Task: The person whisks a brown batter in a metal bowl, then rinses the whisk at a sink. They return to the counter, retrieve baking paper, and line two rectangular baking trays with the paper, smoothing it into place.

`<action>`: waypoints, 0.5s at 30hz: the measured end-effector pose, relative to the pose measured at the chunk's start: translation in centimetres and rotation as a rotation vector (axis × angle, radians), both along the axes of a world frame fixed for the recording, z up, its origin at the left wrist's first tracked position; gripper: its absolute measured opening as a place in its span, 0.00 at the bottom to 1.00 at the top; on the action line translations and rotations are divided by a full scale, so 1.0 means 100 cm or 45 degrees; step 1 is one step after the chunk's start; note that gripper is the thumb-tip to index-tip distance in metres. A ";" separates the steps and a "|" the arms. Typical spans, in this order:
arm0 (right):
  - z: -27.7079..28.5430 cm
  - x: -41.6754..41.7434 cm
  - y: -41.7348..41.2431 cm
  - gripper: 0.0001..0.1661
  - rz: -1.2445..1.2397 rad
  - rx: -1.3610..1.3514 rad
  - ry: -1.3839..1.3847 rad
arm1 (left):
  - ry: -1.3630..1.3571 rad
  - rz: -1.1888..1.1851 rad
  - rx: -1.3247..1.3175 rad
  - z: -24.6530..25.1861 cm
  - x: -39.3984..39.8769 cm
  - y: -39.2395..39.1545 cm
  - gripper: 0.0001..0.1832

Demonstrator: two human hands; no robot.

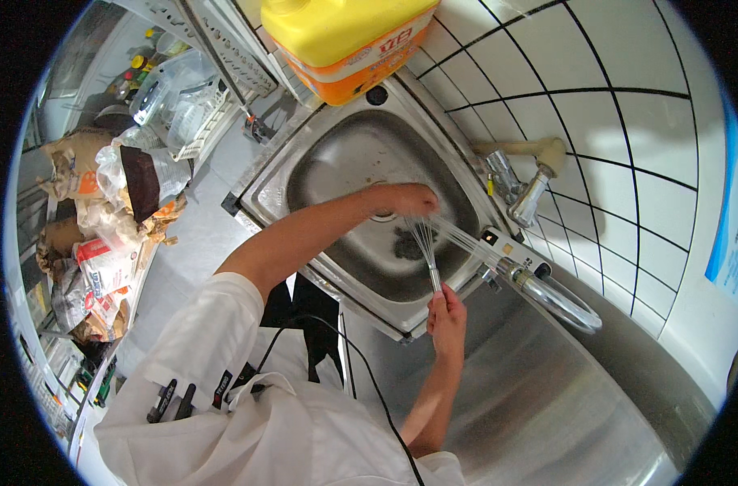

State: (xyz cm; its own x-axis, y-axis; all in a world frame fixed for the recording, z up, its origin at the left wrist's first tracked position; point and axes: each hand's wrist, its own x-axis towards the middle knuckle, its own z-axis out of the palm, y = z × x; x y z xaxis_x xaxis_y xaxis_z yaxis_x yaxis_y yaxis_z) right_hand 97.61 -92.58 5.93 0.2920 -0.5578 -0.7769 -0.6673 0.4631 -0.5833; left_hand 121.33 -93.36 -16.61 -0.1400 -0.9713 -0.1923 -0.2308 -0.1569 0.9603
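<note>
My right hand [448, 313] grips the metal handle of a wire balloon whisk [427, 243] over the front part of a stainless steel sink [351, 146]. At the whisk's far end, my left hand [414, 199] is curled around the wire loops, hiding their rounded tips. A chrome tap [551, 297] at the right sends a stream of water [460, 234] onto the loops and my left fingers. A dark patch [414, 244] shows on the basin floor below the whisk; whether it is shadow or an object I cannot tell.
A large yellow detergent jug [351, 48] stands at the sink's far corner. A second tap [521, 176] juts from the tiled wall [624, 133]. Stainless worktop [515, 389] adjoins the sink. Shelving at left holds bags [108, 267] and clear plastic containers [180, 103]. A black cable [369, 364] crosses my front.
</note>
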 end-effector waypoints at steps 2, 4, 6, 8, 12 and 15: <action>-0.005 -0.008 0.002 0.22 -0.005 0.002 0.015 | -0.255 -0.081 -0.066 0.026 -0.020 0.002 0.16; -0.006 -0.014 0.005 0.21 -0.043 0.019 0.029 | -0.380 -0.064 -0.061 0.050 -0.039 0.007 0.18; -0.009 -0.020 0.009 0.20 -0.210 0.110 -0.106 | -0.084 0.102 -0.150 0.050 -0.038 0.006 0.18; -0.007 -0.022 0.009 0.19 -0.307 0.185 -0.183 | 0.111 0.265 -0.199 0.044 -0.035 0.004 0.17; 0.006 -0.013 0.006 0.17 -0.339 0.288 -0.214 | 0.195 0.388 -0.134 0.035 -0.030 0.015 0.17; 0.005 -0.017 0.001 0.17 -0.376 0.368 -0.248 | 0.269 0.421 -0.257 0.045 -0.027 0.031 0.19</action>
